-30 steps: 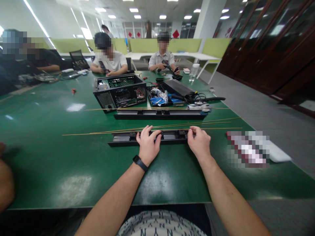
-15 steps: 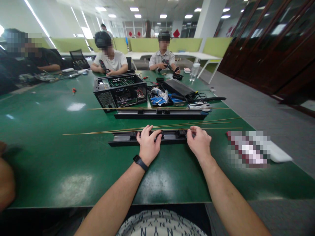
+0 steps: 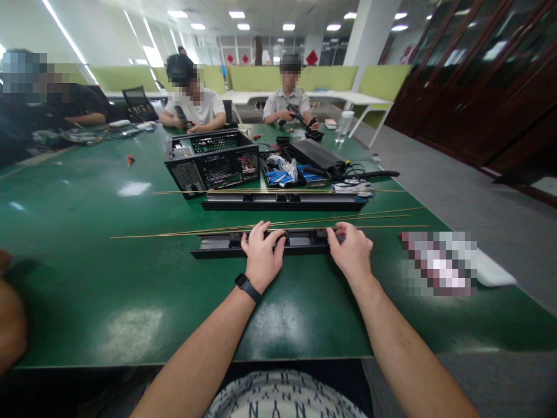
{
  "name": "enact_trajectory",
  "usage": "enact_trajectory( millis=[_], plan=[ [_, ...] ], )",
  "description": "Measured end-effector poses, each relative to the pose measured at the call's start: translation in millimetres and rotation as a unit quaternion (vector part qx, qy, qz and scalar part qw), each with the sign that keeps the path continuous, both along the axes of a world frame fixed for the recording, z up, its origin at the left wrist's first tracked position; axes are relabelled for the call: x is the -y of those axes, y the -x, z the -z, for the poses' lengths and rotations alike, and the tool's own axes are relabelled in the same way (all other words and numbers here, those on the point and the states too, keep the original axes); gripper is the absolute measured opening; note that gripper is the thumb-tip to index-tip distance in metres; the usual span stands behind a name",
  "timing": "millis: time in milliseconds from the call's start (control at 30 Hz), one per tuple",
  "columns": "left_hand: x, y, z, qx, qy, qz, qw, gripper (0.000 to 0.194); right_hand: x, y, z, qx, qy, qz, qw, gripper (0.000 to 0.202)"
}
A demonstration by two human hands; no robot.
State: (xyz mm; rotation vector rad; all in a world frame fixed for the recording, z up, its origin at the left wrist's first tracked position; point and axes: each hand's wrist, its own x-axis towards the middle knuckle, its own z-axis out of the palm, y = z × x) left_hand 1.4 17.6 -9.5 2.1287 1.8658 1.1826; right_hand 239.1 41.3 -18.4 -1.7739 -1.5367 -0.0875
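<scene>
A long black metal rail (image 3: 300,250) lies across the green table in front of me, with small black blocks seated in its channel. My left hand (image 3: 264,254) rests over the rail's middle, thumb and index finger curled round a black block that they mostly cover. One block (image 3: 235,238) shows to the left of that hand. At the rail's right end, my right hand (image 3: 351,249) has thumb and fingers bent round the right-hand block (image 3: 321,234), whose right side they hide. Thin brass-coloured rods (image 3: 383,217) lie just behind the rail.
A second black rail (image 3: 282,204) with blocks and rods lies farther back. Behind it stand an open computer case (image 3: 217,159) and a black tray of blue-and-white gloves (image 3: 282,174). Blurred-out items (image 3: 439,261) lie at right. Several people sit around the table.
My right hand has shifted slightly left along the rail, and the right-hand block appears a little farther left. My left hand stays in place.
</scene>
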Motion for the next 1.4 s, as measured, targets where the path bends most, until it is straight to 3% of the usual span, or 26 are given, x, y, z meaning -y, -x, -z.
enact_trajectory(
  millis=[1400],
  plan=[
    [0.5, 0.5, -2.9, 0.005, -0.005, -0.003, 1.000, 0.022, 2.6, 0.8, -3.6, 0.015, -0.017, -0.049, 0.999, 0.029]
  ],
)
